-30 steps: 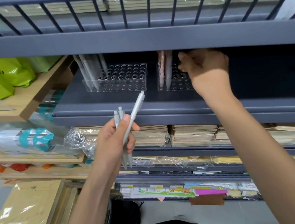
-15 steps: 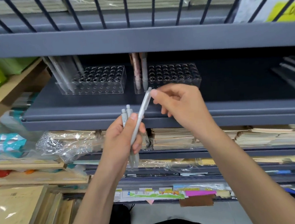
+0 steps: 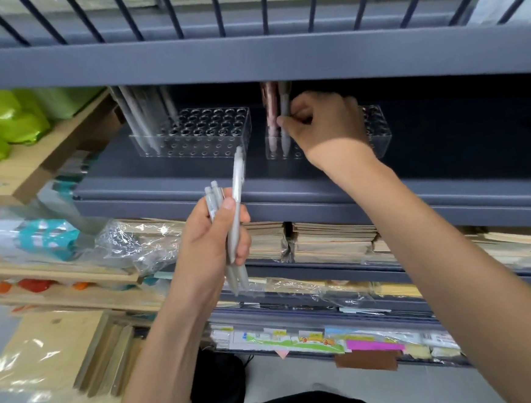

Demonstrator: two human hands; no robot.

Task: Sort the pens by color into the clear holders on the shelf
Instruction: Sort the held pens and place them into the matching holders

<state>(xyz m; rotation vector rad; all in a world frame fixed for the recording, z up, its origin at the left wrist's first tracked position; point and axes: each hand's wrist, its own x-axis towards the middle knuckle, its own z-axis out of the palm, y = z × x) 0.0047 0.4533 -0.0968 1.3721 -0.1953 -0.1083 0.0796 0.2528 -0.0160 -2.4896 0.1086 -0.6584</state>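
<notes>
From where I stand, the right hand (image 3: 321, 123) is up inside the shelf, thumb and fingers pinched on a pale pen (image 3: 283, 103) that stands at the left end of the right-hand clear holder (image 3: 378, 135), just beside a pink pen (image 3: 270, 105). I'd call this the seating step. Whether the tip is fully down its hole I can't tell, as the view smears there. The left hand (image 3: 213, 240) is clamped round a bundle of grey-white pens (image 3: 237, 184) below the shelf lip, one poking higher. Next calls for a clean release, then drawing another from the bundle. The left-hand holder (image 3: 201, 133) has pale pens (image 3: 138, 119) leaning at its left end. The shelf (image 3: 161, 190) is dark grey metal, with stacked notebooks (image 3: 330, 237) beneath and green packets (image 3: 0, 120) off left
</notes>
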